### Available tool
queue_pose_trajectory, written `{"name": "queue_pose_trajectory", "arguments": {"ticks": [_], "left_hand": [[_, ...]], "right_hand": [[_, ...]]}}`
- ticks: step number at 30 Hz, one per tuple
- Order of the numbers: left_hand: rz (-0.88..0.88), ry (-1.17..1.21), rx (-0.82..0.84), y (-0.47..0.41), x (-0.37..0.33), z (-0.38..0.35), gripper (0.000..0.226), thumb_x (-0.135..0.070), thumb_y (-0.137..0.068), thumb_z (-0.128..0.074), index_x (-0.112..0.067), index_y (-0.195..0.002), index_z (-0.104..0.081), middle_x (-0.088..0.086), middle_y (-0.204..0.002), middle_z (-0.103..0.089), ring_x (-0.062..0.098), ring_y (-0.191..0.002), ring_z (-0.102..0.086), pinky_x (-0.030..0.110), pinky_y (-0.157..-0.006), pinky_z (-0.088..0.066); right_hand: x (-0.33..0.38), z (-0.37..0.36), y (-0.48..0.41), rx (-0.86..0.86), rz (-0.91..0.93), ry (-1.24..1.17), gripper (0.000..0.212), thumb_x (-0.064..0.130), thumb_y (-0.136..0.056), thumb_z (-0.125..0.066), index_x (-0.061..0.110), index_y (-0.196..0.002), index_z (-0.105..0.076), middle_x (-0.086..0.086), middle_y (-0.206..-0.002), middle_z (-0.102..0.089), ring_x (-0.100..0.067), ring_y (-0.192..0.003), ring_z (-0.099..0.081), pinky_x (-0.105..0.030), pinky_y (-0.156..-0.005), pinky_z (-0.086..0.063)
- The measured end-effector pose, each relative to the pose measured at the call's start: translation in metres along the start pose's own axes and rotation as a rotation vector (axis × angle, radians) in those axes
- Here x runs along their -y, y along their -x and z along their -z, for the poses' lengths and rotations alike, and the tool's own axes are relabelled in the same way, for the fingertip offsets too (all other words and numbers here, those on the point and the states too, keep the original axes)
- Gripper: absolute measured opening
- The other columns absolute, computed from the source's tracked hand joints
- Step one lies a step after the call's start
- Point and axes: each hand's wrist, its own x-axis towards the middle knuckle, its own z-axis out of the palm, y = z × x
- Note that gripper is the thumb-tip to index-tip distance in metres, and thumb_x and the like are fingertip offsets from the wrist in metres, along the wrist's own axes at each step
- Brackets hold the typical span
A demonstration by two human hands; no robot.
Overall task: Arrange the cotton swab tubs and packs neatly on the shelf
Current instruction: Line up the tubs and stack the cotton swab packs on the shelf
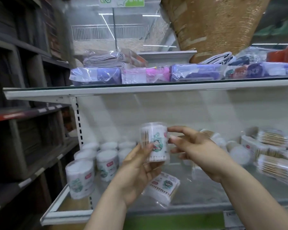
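White metal rim [65,214] edges the glass shelf [206,193] nearest the camera, two bare forearms reaching over it. Flat clear pack of wooden-stick swabs [163,186] lies tilted on the glass, just under the left hand [136,170] and apart from the other stock. Left hand is curled round the lower left side of a clear plastic cotton swab tub [155,141], thumb on its front, holding it upright in the air above the shelf, cartoon label facing the camera. Right hand [199,151] is loose and half spread, fingers fairly straight, index tip touching the tub's upper right edge; no grip visible. Left of the hands, white-topped round tubs [105,163] stand upright in rows from the front corner to the back, close together. Right side, stacked clear packs of swabs [276,166] lie on their sides, heaped unevenly, blurred; white fluffy round items [239,155] beside them, too blurred to identify. White back panel [173,113] behind, with a slotted upright [79,128] at the left. Upper white shelf [106,91] carries purple and pink plastic-wrapped packs [96,75] along its front, with folded grey cloth in bags [105,59] behind. Dark shelving unit [15,130] at far left. Brown woven object [211,22] and green-white sign [133,1] at top.
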Motion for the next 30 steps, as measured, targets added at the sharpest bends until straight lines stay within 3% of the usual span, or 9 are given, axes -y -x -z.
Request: {"name": "queue_pose_trajectory", "arguments": {"ticks": [2, 6, 12, 17, 20, 22, 25, 27, 30], "left_hand": [[0.029, 0.036, 0.059, 0.005, -0.002, 0.007, 0.057, -0.034, -0.066, -0.082, -0.015, -0.117, -0.063, 0.014, -0.110, -0.067, 0.023, -0.088, -0.064, 0.036, -0.082, -0.046], [0.039, 0.110, 0.123, 0.013, -0.005, 0.014, 0.041, -0.035, -0.070, -0.071, -0.015, -0.106, -0.072, 0.015, -0.109, -0.066, 0.023, -0.086, -0.063, 0.035, -0.079, -0.046], [0.116, 0.234, 0.154, 0.023, -0.008, 0.024, 0.045, -0.042, -0.070, -0.062, -0.008, -0.097, -0.072, 0.015, -0.093, -0.064, 0.020, -0.071, -0.058, 0.030, -0.066, -0.050], [0.088, 0.182, -0.033, 0.026, -0.011, 0.033, 0.046, -0.039, -0.080, -0.058, -0.008, -0.114, -0.062, 0.016, -0.104, -0.063, 0.021, -0.076, -0.061, 0.028, -0.063, -0.053], [-0.016, -0.006, -0.183, 0.034, -0.018, 0.040, 0.048, -0.033, -0.080, -0.056, -0.014, -0.124, -0.052, 0.011, -0.094, -0.071, 0.020, -0.068, -0.068, 0.027, -0.059, -0.055], [-0.075, -0.247, -0.290, 0.041, -0.026, 0.045, 0.039, -0.027, -0.088, -0.055, -0.023, -0.126, -0.045, 0.004, -0.093, -0.074, 0.021, -0.069, -0.071, 0.029, -0.064, -0.058], [-0.217, -0.881, -0.516, 0.055, -0.037, 0.056, 0.057, -0.035, -0.088, -0.059, -0.035, -0.138, -0.030, -0.007, -0.125, -0.057, 0.013, -0.095, -0.066, 0.036, -0.089, -0.053], [-0.363, -1.210, -0.620, 0.065, -0.041, 0.064, 0.056, -0.037, -0.087, -0.058, -0.034, -0.138, -0.034, -0.015, -0.124, -0.051, 0.004, -0.099, -0.059, 0.032, -0.091, -0.049], [-0.497, -1.415, -0.685, 0.072, -0.042, 0.079, 0.041, -0.028, -0.087, -0.059, -0.029, -0.128, -0.051, -0.011, -0.118, -0.059, 0.009, -0.105, -0.053, 0.025, -0.090, -0.042]], "right_hand": [[0.001, -0.007, 0.001, 0.038, 0.026, -0.029, 0.034, 0.041, -0.079, -0.065, 0.033, -0.112, -0.061, 0.002, -0.094, -0.075, -0.012, -0.091, -0.069, -0.034, -0.084, -0.051], [0.004, -0.018, 0.001, 0.109, 0.050, -0.128, 0.060, 0.048, -0.059, -0.067, 0.031, -0.115, -0.056, 0.005, -0.093, -0.076, -0.009, -0.091, -0.070, -0.039, -0.089, -0.048], [0.005, -0.033, -0.002, 0.178, 0.051, -0.180, 0.049, 0.042, -0.061, -0.068, 0.032, -0.109, -0.060, -0.001, -0.094, -0.075, -0.018, -0.092, -0.069, -0.046, -0.094, -0.048], [0.002, -0.047, -0.008, 0.169, 0.056, -0.268, 0.034, 0.016, -0.072, -0.071, 0.024, -0.104, -0.062, -0.007, -0.093, -0.075, -0.023, -0.088, -0.070, -0.041, -0.087, -0.053], [-0.004, -0.059, -0.014, 0.109, 0.070, -0.258, 0.030, 0.007, -0.076, -0.073, 0.026, -0.098, -0.066, -0.007, -0.093, -0.074, -0.028, -0.090, -0.069, -0.044, -0.085, -0.052], [-0.006, -0.070, -0.017, 0.094, 0.090, -0.239, 0.029, 0.008, -0.075, -0.075, 0.028, -0.095, -0.067, -0.005, -0.095, -0.074, -0.020, -0.084, -0.070, -0.035, -0.073, -0.054], [-0.009, -0.087, -0.021, 0.072, 0.106, -0.195, 0.032, 0.008, -0.073, -0.078, 0.028, -0.096, -0.066, -0.003, -0.096, -0.071, -0.005, -0.072, -0.070, -0.016, -0.056, -0.050], [-0.014, -0.098, -0.023, 0.081, 0.099, -0.162, 0.033, 0.009, -0.071, -0.080, 0.028, -0.094, -0.066, -0.003, -0.096, -0.070, -0.005, -0.071, -0.070, -0.019, -0.058, -0.054], [-0.024, -0.115, -0.025, 0.109, 0.087, -0.086, 0.034, 0.013, -0.067, -0.083, 0.032, -0.090, -0.067, -0.001, -0.098, -0.069, -0.013, -0.082, -0.071, -0.025, -0.070, -0.057]]}}
